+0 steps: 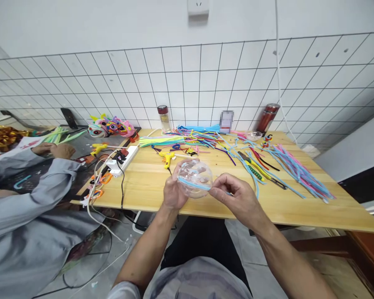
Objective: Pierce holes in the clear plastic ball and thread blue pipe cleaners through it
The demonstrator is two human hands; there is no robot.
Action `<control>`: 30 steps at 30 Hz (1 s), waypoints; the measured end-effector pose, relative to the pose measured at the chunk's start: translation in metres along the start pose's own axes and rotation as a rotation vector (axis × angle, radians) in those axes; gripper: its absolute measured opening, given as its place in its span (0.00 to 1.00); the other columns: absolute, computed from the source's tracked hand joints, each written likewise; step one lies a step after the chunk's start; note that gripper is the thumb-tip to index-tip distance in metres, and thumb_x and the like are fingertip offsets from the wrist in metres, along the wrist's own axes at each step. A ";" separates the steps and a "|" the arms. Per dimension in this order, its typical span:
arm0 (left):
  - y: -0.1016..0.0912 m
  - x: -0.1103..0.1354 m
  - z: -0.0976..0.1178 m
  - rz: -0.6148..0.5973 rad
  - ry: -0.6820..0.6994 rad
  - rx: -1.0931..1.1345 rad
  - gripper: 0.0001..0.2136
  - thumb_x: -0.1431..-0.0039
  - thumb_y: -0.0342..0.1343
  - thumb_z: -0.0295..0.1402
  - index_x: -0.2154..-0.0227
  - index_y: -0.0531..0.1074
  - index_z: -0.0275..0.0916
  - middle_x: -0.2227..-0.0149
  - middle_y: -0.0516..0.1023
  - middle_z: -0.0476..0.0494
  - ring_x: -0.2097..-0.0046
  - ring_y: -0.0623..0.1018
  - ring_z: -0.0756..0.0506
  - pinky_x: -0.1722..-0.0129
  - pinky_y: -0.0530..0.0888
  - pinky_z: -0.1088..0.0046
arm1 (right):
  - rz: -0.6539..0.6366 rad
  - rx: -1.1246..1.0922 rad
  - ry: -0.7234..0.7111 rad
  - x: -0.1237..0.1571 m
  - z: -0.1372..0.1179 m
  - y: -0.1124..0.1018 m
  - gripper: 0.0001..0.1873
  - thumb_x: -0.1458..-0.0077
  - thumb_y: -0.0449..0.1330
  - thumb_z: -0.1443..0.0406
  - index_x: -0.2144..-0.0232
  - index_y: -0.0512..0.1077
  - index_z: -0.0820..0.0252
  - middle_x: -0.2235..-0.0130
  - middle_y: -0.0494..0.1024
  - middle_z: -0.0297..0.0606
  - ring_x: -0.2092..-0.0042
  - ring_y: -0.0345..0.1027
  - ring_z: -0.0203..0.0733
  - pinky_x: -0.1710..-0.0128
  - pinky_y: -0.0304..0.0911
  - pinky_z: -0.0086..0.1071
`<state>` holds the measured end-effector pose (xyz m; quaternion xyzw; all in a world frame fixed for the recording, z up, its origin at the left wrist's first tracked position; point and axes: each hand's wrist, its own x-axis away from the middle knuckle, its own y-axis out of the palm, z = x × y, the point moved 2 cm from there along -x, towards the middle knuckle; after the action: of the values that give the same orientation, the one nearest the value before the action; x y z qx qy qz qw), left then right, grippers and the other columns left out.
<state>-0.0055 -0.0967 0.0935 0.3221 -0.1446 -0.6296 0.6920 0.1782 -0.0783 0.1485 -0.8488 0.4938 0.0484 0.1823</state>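
Observation:
My left hand is wrapped round the left side of a clear plastic ball, holding it just above the table's front edge. Across the front of the ball runs a light blue pipe cleaner. Between thumb and forefinger, my right hand pinches the right end of that pipe cleaner, close to the ball's side. Behind the ball, a yellow glue gun rests on the table. Fingers of my left hand behind the ball are partly hidden.
Pliers, scissors and a bundle of blue and pink pipe cleaners lie to the right. A power strip with cables is at left. Behind stand a glass bottle and a red flask. A co-worker's hands are far left.

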 end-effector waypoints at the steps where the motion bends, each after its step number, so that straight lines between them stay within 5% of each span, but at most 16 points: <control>1: 0.000 0.000 0.000 0.004 -0.008 -0.002 0.28 0.48 0.58 0.54 0.47 0.72 0.45 0.40 0.76 0.36 0.39 0.76 0.28 0.47 0.78 0.45 | 0.003 0.005 -0.002 0.000 0.000 0.000 0.17 0.43 0.67 0.50 0.72 0.74 0.55 0.76 0.68 0.30 0.74 0.57 0.35 0.73 0.54 0.32; 7: -0.001 -0.009 0.000 0.005 -0.033 0.017 0.30 0.48 0.57 0.53 0.44 0.71 0.45 0.44 0.79 0.36 0.41 0.78 0.29 0.48 0.79 0.44 | 0.011 0.025 -0.013 -0.009 0.004 -0.002 0.18 0.42 0.66 0.49 0.72 0.73 0.54 0.74 0.70 0.32 0.72 0.60 0.37 0.71 0.57 0.33; 12: -0.003 -0.039 -0.001 0.004 -0.048 0.061 0.29 0.50 0.61 0.49 0.46 0.73 0.43 0.45 0.81 0.37 0.41 0.79 0.30 0.46 0.78 0.49 | 0.030 0.035 -0.031 -0.038 0.020 -0.010 0.18 0.42 0.66 0.48 0.71 0.72 0.54 0.72 0.71 0.33 0.69 0.60 0.38 0.69 0.58 0.34; 21: -0.019 -0.119 -0.023 0.017 -0.116 0.079 0.25 0.51 0.64 0.45 0.50 0.75 0.40 0.55 0.85 0.40 0.47 0.82 0.34 0.47 0.78 0.51 | 0.047 -0.037 -0.025 -0.120 0.077 -0.029 0.19 0.46 0.67 0.49 0.73 0.72 0.56 0.59 0.73 0.38 0.56 0.66 0.43 0.59 0.62 0.34; 30: -0.053 -0.136 -0.045 0.060 -0.173 0.056 0.26 0.50 0.64 0.45 0.48 0.73 0.40 0.52 0.84 0.39 0.46 0.82 0.34 0.47 0.78 0.52 | -0.016 -0.146 0.079 -0.142 0.127 -0.025 0.20 0.49 0.70 0.47 0.74 0.74 0.56 0.54 0.73 0.41 0.48 0.66 0.47 0.50 0.64 0.38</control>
<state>-0.0417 0.0462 0.0544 0.2814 -0.2310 -0.6296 0.6863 0.1398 0.0945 0.0741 -0.8650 0.4891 0.0495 0.1009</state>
